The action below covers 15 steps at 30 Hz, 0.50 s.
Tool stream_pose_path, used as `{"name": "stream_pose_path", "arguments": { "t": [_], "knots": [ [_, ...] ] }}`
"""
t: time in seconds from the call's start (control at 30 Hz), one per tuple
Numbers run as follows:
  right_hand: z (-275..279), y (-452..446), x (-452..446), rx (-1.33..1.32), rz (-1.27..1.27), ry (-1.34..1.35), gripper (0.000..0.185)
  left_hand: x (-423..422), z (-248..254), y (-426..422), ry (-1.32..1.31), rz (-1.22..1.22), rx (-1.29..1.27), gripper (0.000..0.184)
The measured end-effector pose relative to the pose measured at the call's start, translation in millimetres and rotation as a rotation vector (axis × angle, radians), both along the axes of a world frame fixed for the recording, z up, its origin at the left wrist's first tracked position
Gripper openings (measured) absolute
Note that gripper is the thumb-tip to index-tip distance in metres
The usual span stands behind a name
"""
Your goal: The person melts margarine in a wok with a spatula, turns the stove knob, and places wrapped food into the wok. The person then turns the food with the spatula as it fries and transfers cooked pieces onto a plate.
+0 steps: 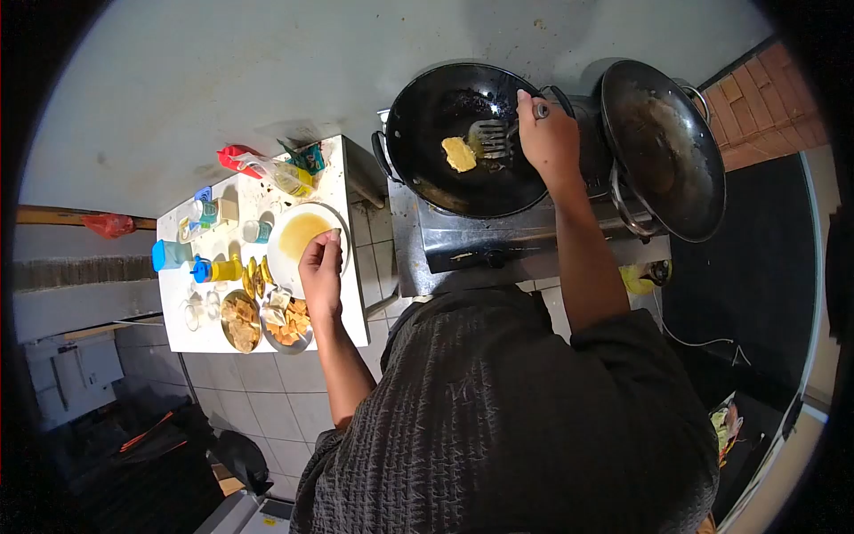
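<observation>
My right hand is wrapped around the handle of a slotted spatula, whose metal blade rests inside a black wok on the stove. Beside the blade lies a yellow battered piece of food, with a little oil around it. Over the edge of a white bowl of pale yellow batter, my left hand has its fingers pinched together. Whatever may be between those fingertips is too small to make out.
A second large wok stands to the right of the first on the stove. The white table at left carries bananas, plates of flat fried-looking pieces, a yellow bottle, jars and packets.
</observation>
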State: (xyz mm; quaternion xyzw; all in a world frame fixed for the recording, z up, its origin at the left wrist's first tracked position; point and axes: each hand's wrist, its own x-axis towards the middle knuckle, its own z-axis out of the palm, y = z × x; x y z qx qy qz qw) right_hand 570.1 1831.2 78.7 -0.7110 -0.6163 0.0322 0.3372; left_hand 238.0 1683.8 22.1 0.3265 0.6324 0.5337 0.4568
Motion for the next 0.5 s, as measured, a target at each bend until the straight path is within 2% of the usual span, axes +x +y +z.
{"name": "stream_pose_path", "arguments": {
  "t": [0.17,0.23,0.33,0.5],
  "knots": [
    [22,-10,-7,0.001,0.003,0.091,0.048,-4,-1,-2,-0.003,-0.012,0.008,0.016],
    [36,-15,-7,-0.02,0.015,0.268,0.049,-5,-2,-2,-0.032,-0.006,0.006,0.016],
    [42,-16,-8,-0.037,0.067,0.361,0.049,-1,-2,-2,-0.023,-0.005,-0.002,0.016],
    [40,-15,-11,-0.046,0.118,0.249,0.049,-1,-5,-5,-0.015,-0.004,0.0,0.016]
  ]
}}
